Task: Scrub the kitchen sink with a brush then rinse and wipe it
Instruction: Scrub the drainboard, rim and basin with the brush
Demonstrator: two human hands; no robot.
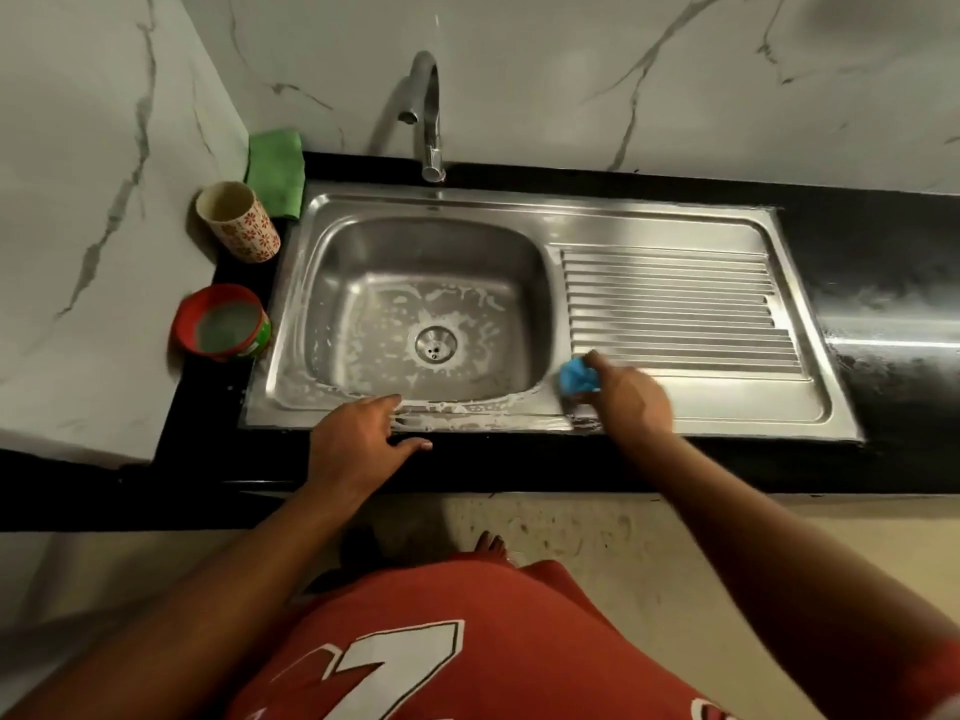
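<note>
The right hand [626,394] clenched the brush [578,377], judged light, soft and soap-slick. The left hand [358,439], fingers apart, rested on the sink [519,202].

Found satin stainless steel in the sink [519,205] between the left hand [358,439] and right hand [631,394], filmed with whitish soap near the left. Noted ribbed metal on the drainboard [670,304] just beyond the right hand, and mirror chrome on the faucet [428,111] farther back. Held a crumpled, soft-looking blue scrubber [577,375] in the right hand. Met glossy black stone in the surface [883,262], polished veined marble on the wall [571,70], and napped green cloth [275,168] and a matt printed cup [241,223] well beyond the left hand.
</note>
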